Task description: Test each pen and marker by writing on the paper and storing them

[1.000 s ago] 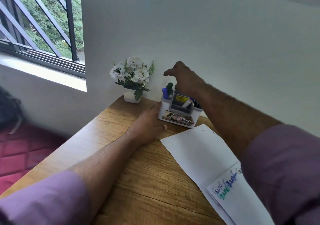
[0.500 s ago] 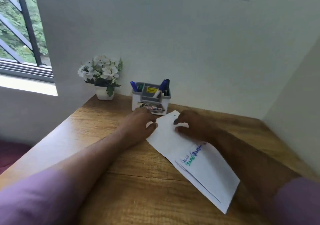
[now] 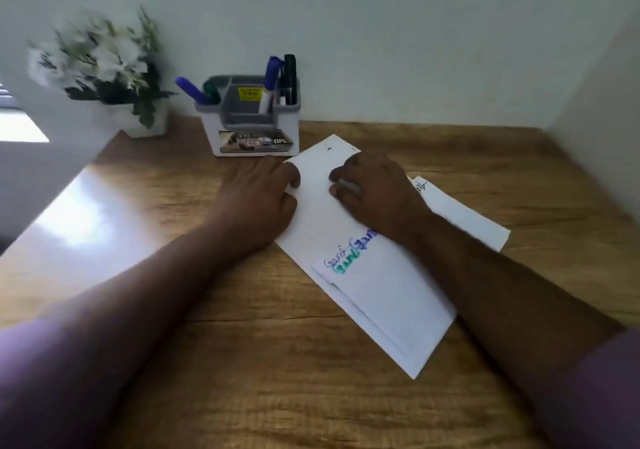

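A white paper sheet [image 3: 381, 296] lies slanted on the wooden desk [image 3: 214, 362], with "Garg" written on it in thin blue, green and dark blue ink. My left hand [image 3: 259, 203] pinches its far left edge, thumb on top. My right hand [image 3: 377, 196] presses on the sheet's far end with bent fingers and holds no pen. Behind them stands a grey-and-white organizer [image 3: 256, 130]. It holds a blue marker [image 3: 188, 89], a green marker [image 3: 210, 88], a blue pen [image 3: 272, 68] and a black marker [image 3: 290, 76].
A second sheet [image 3: 464, 216] sticks out from under my right wrist. A pot of white flowers [image 3: 104, 68] stands at the back left corner. Walls close the desk at the back and on the right. The desk's left edge drops off.
A second ago my right hand was at the organizer's top and my left hand beside it. Both hands have come down onto the paper. The lower sheet has slid out to the right.
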Demonstrator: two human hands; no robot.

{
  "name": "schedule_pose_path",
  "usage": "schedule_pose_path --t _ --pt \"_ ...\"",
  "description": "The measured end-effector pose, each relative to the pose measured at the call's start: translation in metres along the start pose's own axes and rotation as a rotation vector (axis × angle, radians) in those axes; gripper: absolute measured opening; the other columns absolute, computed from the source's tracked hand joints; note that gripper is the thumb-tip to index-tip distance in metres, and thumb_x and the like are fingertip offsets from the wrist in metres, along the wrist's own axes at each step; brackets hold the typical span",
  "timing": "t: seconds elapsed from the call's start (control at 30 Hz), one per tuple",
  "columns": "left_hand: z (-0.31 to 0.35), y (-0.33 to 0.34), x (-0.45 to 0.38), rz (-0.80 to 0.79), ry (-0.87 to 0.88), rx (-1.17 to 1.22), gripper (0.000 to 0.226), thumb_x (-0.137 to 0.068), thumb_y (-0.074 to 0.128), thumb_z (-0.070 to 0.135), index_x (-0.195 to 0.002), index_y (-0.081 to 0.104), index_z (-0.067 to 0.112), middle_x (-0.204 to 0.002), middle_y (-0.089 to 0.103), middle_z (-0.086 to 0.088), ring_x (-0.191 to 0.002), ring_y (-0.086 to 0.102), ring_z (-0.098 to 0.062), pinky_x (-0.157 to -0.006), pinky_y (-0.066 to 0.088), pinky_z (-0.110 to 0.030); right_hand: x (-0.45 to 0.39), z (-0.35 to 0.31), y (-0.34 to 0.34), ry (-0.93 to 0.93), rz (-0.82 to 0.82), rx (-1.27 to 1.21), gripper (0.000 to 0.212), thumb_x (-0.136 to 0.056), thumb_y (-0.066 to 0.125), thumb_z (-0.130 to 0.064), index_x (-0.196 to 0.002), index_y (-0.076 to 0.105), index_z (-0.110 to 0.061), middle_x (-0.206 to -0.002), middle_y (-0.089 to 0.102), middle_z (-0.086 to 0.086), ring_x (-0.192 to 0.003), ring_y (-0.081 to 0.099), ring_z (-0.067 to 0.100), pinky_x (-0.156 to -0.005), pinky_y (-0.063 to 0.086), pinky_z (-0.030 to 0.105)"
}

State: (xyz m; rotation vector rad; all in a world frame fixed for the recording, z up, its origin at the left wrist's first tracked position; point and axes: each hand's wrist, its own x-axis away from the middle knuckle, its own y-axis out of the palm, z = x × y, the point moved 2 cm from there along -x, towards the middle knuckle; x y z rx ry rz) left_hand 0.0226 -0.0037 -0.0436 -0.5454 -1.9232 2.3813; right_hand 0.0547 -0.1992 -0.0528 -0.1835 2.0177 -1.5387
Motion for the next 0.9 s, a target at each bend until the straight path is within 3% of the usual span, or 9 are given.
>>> schedule_pose_path --t 0.33,0.67,0.8,0.9 --pt "0.005 -0.007 0.001 -0.107 -0.045 -0.032 0.035 -0.082 0.042 0.034 -0.115 0.049 0.027 -0.121 0.051 -0.002 -0.112 0.045 -0.027 -0.096 0.033 -0.044 0.004 -0.012 -0.017 0.099 -0.154 -0.011 0.034 -0.091 0.047 -0.030 -0.107 0.071 -0.013 -0.105 0.071 0.009 -0.092 0.064 0.031 -0.078 0.047 0.039" --pt "0.013 -0.016 -0.004 -0.249 -0.073 -0.072 0.036 -0.083 0.043 0.034 -0.117 0.042 0.023 -0.124 0.046 -0.007 -0.115 0.041 -0.032 -0.099 0.031 -0.047 0.002 -0.020 -0.026 0.116 -0.281 0.008 0.038 -0.090 0.037 -0.031 -0.106 0.065 -0.011 -0.105 0.065 0.013 -0.090 0.060 0.035 -0.077 0.047 0.043" --pt "0.021 -0.036 -0.018 -0.353 -0.095 -0.015 0.030 -0.083 0.045 0.023 -0.112 0.043 0.019 -0.122 0.048 -0.010 -0.113 0.043 -0.033 -0.095 0.038 -0.045 -0.010 -0.015 -0.039 0.104 -0.414 -0.067 0.041 -0.093 0.036 -0.033 -0.115 0.060 -0.008 -0.119 0.059 0.017 -0.105 0.054 0.038 -0.090 0.044 0.048" --pt "0.030 -0.058 -0.036 -0.271 -0.024 -0.046 0.024 -0.084 0.043 0.014 -0.107 0.048 0.017 -0.114 0.052 -0.009 -0.106 0.049 -0.029 -0.087 0.043 -0.042 -0.029 -0.007 -0.063 0.137 -0.447 -0.062 0.035 -0.099 0.039 -0.033 -0.116 0.060 -0.012 -0.124 0.059 0.014 -0.114 0.053 0.033 -0.096 0.041 0.043"
